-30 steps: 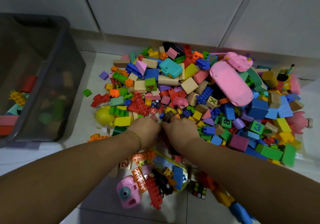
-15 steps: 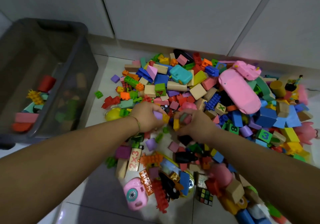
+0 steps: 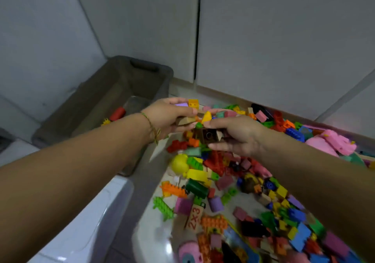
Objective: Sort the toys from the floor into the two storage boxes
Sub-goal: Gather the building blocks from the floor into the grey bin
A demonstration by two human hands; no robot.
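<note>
A heap of mixed toys [image 3: 233, 181] covers the floor: plastic bricks, foam blocks, wooden blocks. My left hand [image 3: 168, 116] and my right hand [image 3: 237, 134] are raised above the heap, cupped together round a bunch of blocks [image 3: 203, 120]. In that bunch I see a yellow brick, a purple block, wooden pieces and a brown brick. A grey storage box [image 3: 129, 75] stands to the left by the wall. It holds a red cylinder [image 3: 118, 113] and a yellow spiky piece. My hands hover just right of that box.
White cabinet doors [image 3: 263, 39] rise behind the heap. A large pink toy [image 3: 332, 143] lies at the right edge. A yellow ball [image 3: 179, 163], a wooden "2x3" block [image 3: 193, 219] and a pink toy camera [image 3: 188, 252] lie near me. A white surface [image 3: 91, 222] is at lower left.
Both hands scooped a bunch of blocks out of the heap and lifted it up and left toward the grey box. The view swung left and tilted.
</note>
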